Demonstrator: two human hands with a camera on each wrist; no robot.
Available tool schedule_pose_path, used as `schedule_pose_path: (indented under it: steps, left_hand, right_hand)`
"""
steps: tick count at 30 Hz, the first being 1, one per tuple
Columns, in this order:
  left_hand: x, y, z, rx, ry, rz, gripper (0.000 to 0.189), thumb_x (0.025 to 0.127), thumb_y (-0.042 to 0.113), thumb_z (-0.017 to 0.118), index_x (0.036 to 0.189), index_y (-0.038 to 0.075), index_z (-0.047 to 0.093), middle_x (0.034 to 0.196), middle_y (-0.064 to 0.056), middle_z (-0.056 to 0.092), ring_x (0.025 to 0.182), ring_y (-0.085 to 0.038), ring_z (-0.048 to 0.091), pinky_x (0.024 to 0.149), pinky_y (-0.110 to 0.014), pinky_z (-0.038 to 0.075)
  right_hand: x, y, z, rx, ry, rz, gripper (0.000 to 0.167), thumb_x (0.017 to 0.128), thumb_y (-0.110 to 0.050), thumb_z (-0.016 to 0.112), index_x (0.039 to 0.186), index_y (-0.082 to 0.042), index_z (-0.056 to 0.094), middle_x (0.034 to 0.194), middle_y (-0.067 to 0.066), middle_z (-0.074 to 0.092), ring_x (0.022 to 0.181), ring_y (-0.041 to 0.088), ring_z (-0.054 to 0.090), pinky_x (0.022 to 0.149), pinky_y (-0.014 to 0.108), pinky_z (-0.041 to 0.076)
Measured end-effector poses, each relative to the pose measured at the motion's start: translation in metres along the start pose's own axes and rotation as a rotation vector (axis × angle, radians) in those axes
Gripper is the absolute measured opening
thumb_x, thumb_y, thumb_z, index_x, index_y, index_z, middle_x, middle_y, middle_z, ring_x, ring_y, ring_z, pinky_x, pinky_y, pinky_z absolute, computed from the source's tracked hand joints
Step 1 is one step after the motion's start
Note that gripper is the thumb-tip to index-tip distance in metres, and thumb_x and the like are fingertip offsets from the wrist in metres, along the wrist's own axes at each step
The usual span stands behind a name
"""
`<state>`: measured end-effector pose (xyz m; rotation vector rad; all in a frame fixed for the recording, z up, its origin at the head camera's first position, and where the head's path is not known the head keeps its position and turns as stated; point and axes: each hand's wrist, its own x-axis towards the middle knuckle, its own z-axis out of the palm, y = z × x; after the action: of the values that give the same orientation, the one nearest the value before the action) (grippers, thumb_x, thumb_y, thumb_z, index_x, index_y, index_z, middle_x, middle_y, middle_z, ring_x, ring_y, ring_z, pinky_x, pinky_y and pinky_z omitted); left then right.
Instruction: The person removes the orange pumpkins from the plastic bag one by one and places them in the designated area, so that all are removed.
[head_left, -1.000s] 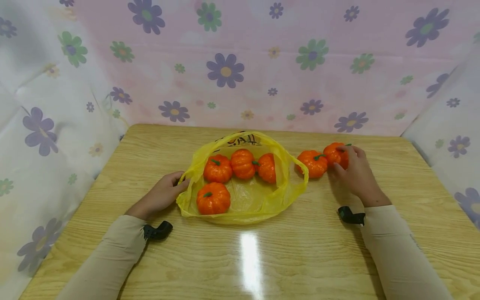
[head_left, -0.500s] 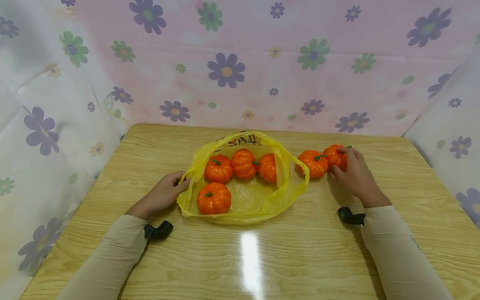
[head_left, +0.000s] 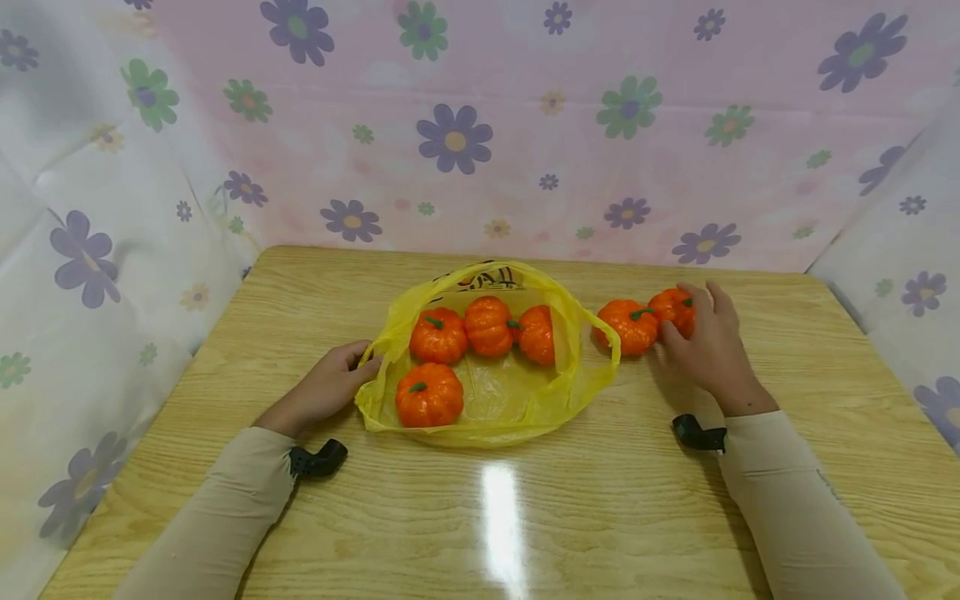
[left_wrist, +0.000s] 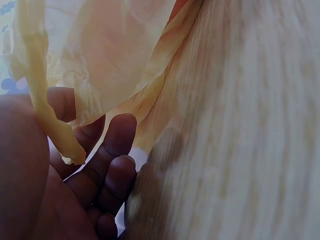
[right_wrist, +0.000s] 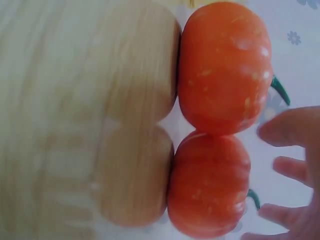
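My left hand (head_left: 326, 387) holds the left edge of a yellow plastic bag (head_left: 573, 400); a twisted strip of it (left_wrist: 45, 115) runs between thumb and curled fingers. Inside the bag's wide mouth lie several orange toy pumpkins with green stems, one at the front left (head_left: 429, 398). Right of the bag, two more pumpkins stand side by side on the table, the nearer one (head_left: 630, 327) and the farther one (head_left: 667, 307). My right hand (head_left: 716, 354) hovers at the farther pumpkin. The right wrist view shows its fingers (right_wrist: 290, 170) spread, just off the stems.
The wooden table (head_left: 600, 508) ends at the back against a pink flowered cloth (head_left: 510, 208). Flowered white cloth also hangs on both sides. The bag's right handle loop (head_left: 617, 358) reaches close to the nearer loose pumpkin.
My right hand's fingers have lifted and spread from the farther pumpkin, whose stem now points more toward the hand. My left hand and the bag have stayed in place.
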<state>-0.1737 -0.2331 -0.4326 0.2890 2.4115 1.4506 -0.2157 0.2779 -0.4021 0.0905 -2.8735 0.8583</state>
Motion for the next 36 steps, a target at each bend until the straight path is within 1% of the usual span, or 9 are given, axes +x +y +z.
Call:
schedule_pose_path:
  steps: [4, 9, 14, 16, 19, 22, 27, 32, 36]
  left_hand:
    - [0.0, 0.001, 0.0, 0.016, 0.008, -0.012, 0.034, 0.107, 0.037, 0.046, 0.117, 0.007, 0.06, 0.104, -0.01, 0.06, 0.091, -0.017, 0.061, 0.076, -0.027, 0.053]
    - [0.0, 0.001, 0.0, 0.016, 0.005, -0.004, 0.034, 0.107, 0.036, 0.047, 0.116, 0.005, 0.059, 0.101, -0.01, 0.059, 0.09, -0.017, 0.06, 0.075, -0.027, 0.053]
    - [-0.001, 0.001, 0.0, -0.003, 0.007, -0.007, 0.034, 0.107, 0.036, 0.046, 0.117, 0.007, 0.06, 0.104, -0.01, 0.061, 0.09, -0.017, 0.062, 0.075, -0.028, 0.054]
    - [-0.001, 0.0, 0.0, -0.009, 0.005, -0.008, 0.034, 0.107, 0.037, 0.046, 0.117, 0.008, 0.06, 0.105, -0.01, 0.06, 0.091, -0.017, 0.062, 0.075, -0.028, 0.054]
    - [0.0, 0.0, 0.0, -0.024, -0.005, -0.005, 0.035, 0.107, 0.037, 0.046, 0.119, 0.008, 0.06, 0.107, -0.011, 0.061, 0.093, -0.018, 0.062, 0.076, -0.028, 0.054]
    - [0.0, -0.001, 0.0, -0.032, -0.011, -0.006, 0.037, 0.107, 0.038, 0.045, 0.123, 0.007, 0.059, 0.111, -0.011, 0.061, 0.095, -0.018, 0.063, 0.077, -0.029, 0.055]
    - [0.001, 0.0, 0.0, -0.015, -0.003, -0.005, 0.036, 0.107, 0.036, 0.046, 0.12, 0.005, 0.059, 0.107, -0.012, 0.061, 0.091, -0.017, 0.063, 0.076, -0.028, 0.055]
    - [0.001, 0.001, 0.001, 0.008, 0.002, 0.007, 0.033, 0.107, 0.033, 0.047, 0.116, 0.003, 0.058, 0.101, -0.011, 0.06, 0.089, -0.016, 0.063, 0.075, -0.027, 0.054]
    - [0.001, 0.001, 0.0, -0.003, -0.001, 0.005, 0.034, 0.107, 0.034, 0.047, 0.121, 0.004, 0.059, 0.106, -0.011, 0.064, 0.091, -0.016, 0.065, 0.076, -0.028, 0.055]
  right_hand:
    - [-0.002, -0.009, 0.001, 0.064, 0.134, -0.043, 0.052, 0.102, -0.021, 0.05, 0.148, 0.0, 0.038, 0.162, 0.029, 0.012, 0.147, 0.053, 0.011, 0.105, 0.076, 0.027]
    - [-0.006, -0.026, 0.002, 0.178, 0.348, -0.171, 0.039, 0.1, -0.014, 0.052, 0.135, 0.004, 0.052, 0.151, 0.028, 0.035, 0.141, 0.047, 0.028, 0.11, 0.07, 0.026]
    - [-0.013, -0.048, 0.004, 0.232, 0.512, -0.293, 0.033, 0.098, -0.013, 0.053, 0.124, 0.005, 0.06, 0.14, 0.026, 0.05, 0.132, 0.044, 0.041, 0.104, 0.064, 0.034]
    - [-0.018, -0.057, 0.006, 0.241, 0.563, -0.343, 0.033, 0.097, -0.014, 0.053, 0.122, 0.005, 0.063, 0.136, 0.025, 0.053, 0.128, 0.042, 0.045, 0.1, 0.055, 0.038]
    - [-0.025, -0.072, 0.008, 0.255, 0.621, -0.429, 0.032, 0.095, -0.016, 0.053, 0.116, 0.006, 0.065, 0.129, 0.024, 0.057, 0.119, 0.04, 0.05, 0.097, 0.034, 0.04]
    - [-0.031, -0.087, 0.011, 0.264, 0.661, -0.521, 0.031, 0.095, -0.017, 0.053, 0.11, 0.007, 0.066, 0.122, 0.025, 0.059, 0.105, 0.041, 0.053, 0.091, 0.018, 0.037]
    - [-0.038, -0.107, 0.018, 0.297, 0.687, -0.653, 0.035, 0.097, -0.023, 0.053, 0.104, 0.008, 0.066, 0.112, 0.028, 0.06, 0.093, 0.041, 0.054, 0.087, 0.015, 0.038]
    - [-0.047, -0.123, 0.024, 0.296, 0.643, -0.723, 0.043, 0.101, -0.033, 0.051, 0.105, 0.007, 0.067, 0.111, 0.026, 0.061, 0.097, 0.039, 0.057, 0.093, 0.012, 0.041]
    - [-0.052, -0.133, 0.029, 0.3, 0.585, -0.76, 0.043, 0.103, -0.034, 0.05, 0.106, 0.006, 0.067, 0.112, 0.026, 0.061, 0.102, 0.039, 0.056, 0.097, 0.015, 0.041]
